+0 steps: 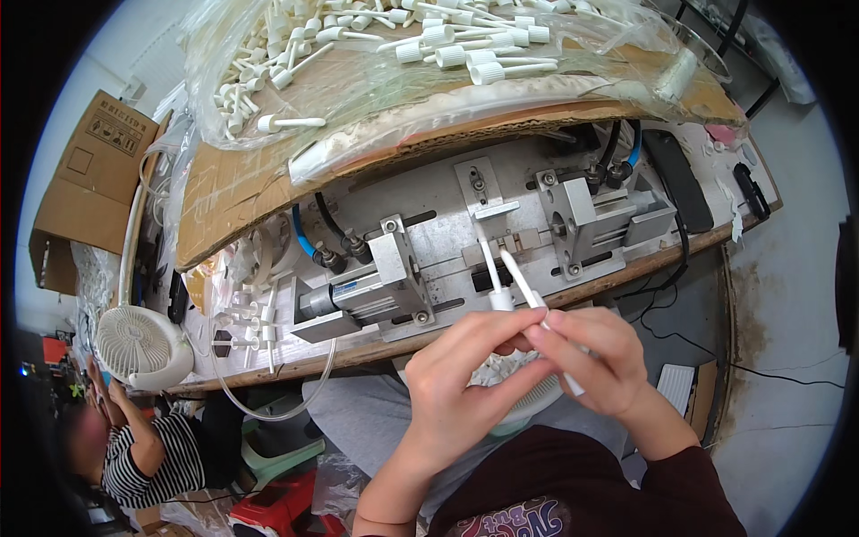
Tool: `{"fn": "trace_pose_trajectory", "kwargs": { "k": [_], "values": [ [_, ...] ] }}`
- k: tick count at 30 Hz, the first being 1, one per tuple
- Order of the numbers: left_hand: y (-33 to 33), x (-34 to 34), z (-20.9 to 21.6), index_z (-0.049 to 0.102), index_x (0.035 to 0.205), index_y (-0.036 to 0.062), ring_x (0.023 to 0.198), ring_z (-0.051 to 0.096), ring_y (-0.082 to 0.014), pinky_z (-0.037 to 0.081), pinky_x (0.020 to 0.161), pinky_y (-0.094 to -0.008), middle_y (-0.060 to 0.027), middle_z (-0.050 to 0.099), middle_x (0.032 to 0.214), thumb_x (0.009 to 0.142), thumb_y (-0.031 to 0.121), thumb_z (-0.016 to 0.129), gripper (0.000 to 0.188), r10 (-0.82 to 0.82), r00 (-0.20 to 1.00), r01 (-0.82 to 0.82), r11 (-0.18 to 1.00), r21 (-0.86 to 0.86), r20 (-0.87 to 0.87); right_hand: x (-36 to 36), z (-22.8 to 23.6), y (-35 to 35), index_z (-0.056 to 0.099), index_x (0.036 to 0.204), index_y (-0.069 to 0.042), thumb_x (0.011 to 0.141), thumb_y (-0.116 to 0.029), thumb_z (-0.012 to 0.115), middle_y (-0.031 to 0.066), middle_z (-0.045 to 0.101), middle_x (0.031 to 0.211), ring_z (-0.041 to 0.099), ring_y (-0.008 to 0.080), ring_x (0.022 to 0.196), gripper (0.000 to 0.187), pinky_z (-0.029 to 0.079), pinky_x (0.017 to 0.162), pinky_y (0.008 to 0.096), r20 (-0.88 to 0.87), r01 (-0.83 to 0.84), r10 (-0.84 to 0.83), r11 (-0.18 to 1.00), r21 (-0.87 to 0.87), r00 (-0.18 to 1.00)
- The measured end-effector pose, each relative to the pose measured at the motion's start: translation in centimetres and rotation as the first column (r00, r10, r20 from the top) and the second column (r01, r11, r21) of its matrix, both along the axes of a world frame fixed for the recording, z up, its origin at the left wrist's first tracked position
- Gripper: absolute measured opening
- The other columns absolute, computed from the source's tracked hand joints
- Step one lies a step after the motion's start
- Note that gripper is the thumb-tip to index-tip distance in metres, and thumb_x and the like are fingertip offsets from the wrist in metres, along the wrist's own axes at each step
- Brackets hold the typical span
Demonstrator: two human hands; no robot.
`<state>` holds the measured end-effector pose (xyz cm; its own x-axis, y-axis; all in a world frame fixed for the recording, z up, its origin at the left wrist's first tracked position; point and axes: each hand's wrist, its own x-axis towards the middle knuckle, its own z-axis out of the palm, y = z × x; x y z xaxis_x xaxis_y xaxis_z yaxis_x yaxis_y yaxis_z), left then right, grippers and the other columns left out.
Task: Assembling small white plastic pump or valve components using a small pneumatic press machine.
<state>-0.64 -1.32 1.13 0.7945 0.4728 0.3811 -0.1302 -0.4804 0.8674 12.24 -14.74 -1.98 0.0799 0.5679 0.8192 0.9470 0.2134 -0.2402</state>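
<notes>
Both hands meet just below the near edge of the counter [626, 268], each pinching a slim white plastic tube. The left hand [465, 376] grips its tube [494, 273] by the capped lower end; the right hand [595, 358] is clenched around the second tube [528, 282]. Both long axes point up and away toward the grey metal fixture [501, 224]. The tubes look smooth, rigid and matte, nearly touching.

Two white plastic pump tubes [501, 277], upright, side by side, stems tilted, capped bases held in fingers
</notes>
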Motion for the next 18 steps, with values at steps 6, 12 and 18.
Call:
{"fn": "trace_pose_trajectory", "kwargs": {
  "k": [6,12,18],
  "values": [
    [0.5,-0.4,-0.5,0.074,0.108,-0.0007,0.082,0.069,-0.0182,0.057,0.068,-0.0273,-0.0102,0.072,0.099,0.074,-0.002,0.082,0.035,0.147,0.988,-0.155,0.941,0.301,0.048,0.4,1.3,0.2,0.070,0.115,0.006,0.077,-0.003,0.072,0.0181,0.071,0.110,0.073,0.0271,0.084,0.039,0.060,0.070,0.0340,-0.019,0.073,-0.076,0.993,-0.096,0.997],
    [0.4,0.4,-1.8,0.075,0.104,0.0029,0.076,0.068,-0.0187,0.052,0.065,-0.0296,-0.0079,0.073,0.117,0.077,0.005,0.079,0.028,0.251,0.964,-0.119,0.701,0.703,-0.086,0.5,0.8,-0.4,0.070,0.112,0.005,0.079,-0.001,0.077,0.0186,0.071,0.111,0.072,0.0303,0.092,0.034,0.060,0.077,0.0344,-0.238,0.131,-0.149,0.987,-0.089,0.960],
    [1.0,1.0,-0.5,0.075,0.102,0.0041,0.066,0.066,-0.0177,0.049,0.059,-0.0287,-0.0061,0.074,0.116,0.076,0.006,0.079,0.027,0.239,0.957,-0.051,0.695,0.717,-0.164,0.6,2.6,-0.5,0.065,0.117,0.008,0.078,-0.008,0.082,0.0260,0.065,0.122,0.069,0.0339,0.107,0.045,0.057,0.091,0.0386,-0.396,-0.034,-0.011,0.994,-0.105,0.918]
  ]
}}
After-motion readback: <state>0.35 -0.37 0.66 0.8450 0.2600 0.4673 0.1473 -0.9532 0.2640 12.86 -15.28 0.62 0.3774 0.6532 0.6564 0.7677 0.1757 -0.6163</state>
